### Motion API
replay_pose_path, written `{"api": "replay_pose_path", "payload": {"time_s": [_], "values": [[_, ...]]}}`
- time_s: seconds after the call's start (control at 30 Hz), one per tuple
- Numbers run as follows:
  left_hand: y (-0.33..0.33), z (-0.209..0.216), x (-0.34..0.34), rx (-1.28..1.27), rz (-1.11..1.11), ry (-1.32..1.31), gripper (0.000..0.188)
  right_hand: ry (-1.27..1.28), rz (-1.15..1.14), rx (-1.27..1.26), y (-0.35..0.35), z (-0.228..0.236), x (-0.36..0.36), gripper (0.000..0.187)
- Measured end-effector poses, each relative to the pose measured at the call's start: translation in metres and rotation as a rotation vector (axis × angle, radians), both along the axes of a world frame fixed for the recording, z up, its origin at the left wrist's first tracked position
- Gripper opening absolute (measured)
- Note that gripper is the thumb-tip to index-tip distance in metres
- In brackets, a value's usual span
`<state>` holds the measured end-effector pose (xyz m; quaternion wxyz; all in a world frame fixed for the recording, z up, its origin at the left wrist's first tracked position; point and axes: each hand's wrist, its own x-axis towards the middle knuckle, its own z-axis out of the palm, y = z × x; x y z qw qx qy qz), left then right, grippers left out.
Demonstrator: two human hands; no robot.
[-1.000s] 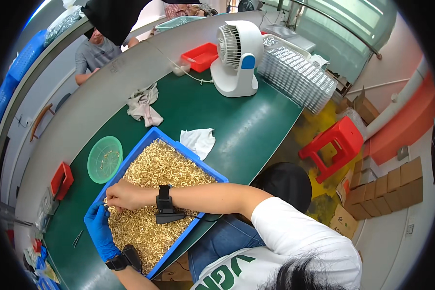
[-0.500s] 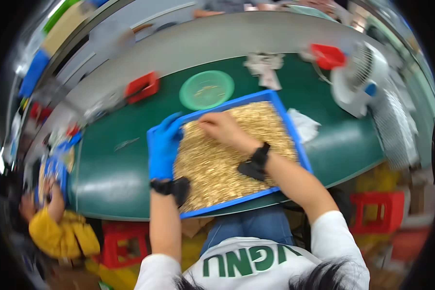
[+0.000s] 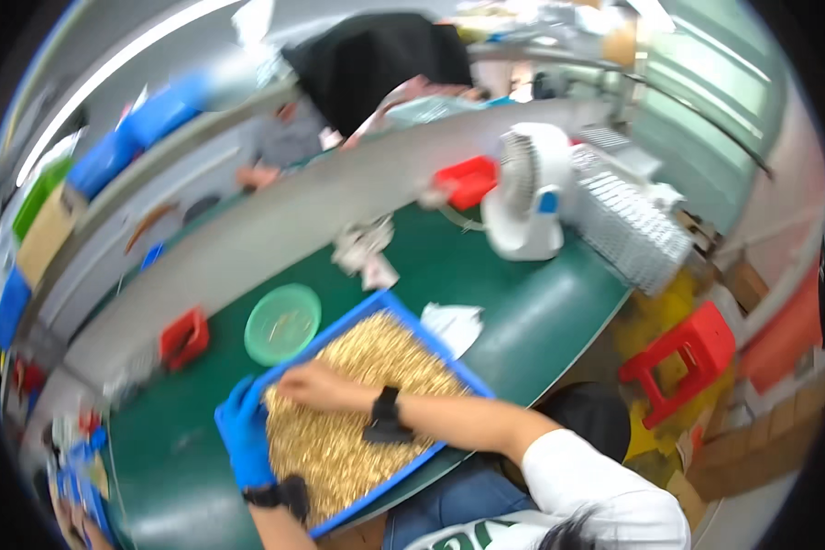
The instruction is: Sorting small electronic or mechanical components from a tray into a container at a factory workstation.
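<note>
A blue tray (image 3: 350, 316) sits tilted to my view on the green table, filled with many small gold-coloured pieces (image 3: 339, 467), too small and blurred to name. My left hand (image 3: 246, 438), in a blue glove, lies over the tray's left rim near its far left corner. Its fingers look bent inward; what they hold is hidden. Just right of it, my bare right hand (image 3: 319, 385) hovers at the pieces with its fingers pinched together. Anything between those fingertips is too small to see. Black bands circle both wrists.
Beyond the tray stands a round green bowl (image 3: 284, 323) with a few pieces. Nearby are a red bin (image 3: 184, 337), crumpled cloth (image 3: 365, 246) and a white sheet (image 3: 454, 328). A white fan (image 3: 525, 197) and another red bin (image 3: 467, 181) stand far right. A red stool (image 3: 683, 353) is beside the table.
My view has swung to the right, so tray and table appear lower and further left. Both hands keep about the same place at the tray's far left corner.
</note>
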<state>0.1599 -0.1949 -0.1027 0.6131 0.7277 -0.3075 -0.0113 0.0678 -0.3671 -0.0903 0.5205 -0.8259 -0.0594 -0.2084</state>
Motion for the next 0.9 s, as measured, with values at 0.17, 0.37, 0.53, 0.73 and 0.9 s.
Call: {"api": "replay_pose_path", "payload": {"time_s": [0.17, 0.37, 0.53, 0.73, 0.9], "values": [[-0.015, 0.022, -0.018, -0.212, -0.091, 0.413, 0.031, -0.014, -0.038, -0.119, -0.01, 0.012, -0.017, 0.017], [-0.02, 0.024, -0.02, -0.164, -0.029, 0.245, 0.029, -0.023, -0.104, -0.26, -0.01, 0.011, -0.015, 0.017], [-0.015, 0.018, -0.014, -0.139, -0.038, 0.267, 0.034, -0.021, -0.101, -0.219, -0.003, 0.013, -0.017, 0.016], [-0.016, 0.021, -0.017, -0.201, -0.063, 0.317, 0.033, 0.032, 0.013, -0.06, -0.005, 0.019, -0.019, 0.017], [-0.015, 0.022, -0.009, -0.116, -0.214, 0.232, 0.041, 0.182, 0.227, 0.275, -0.014, 0.011, -0.012, 0.02]]}}
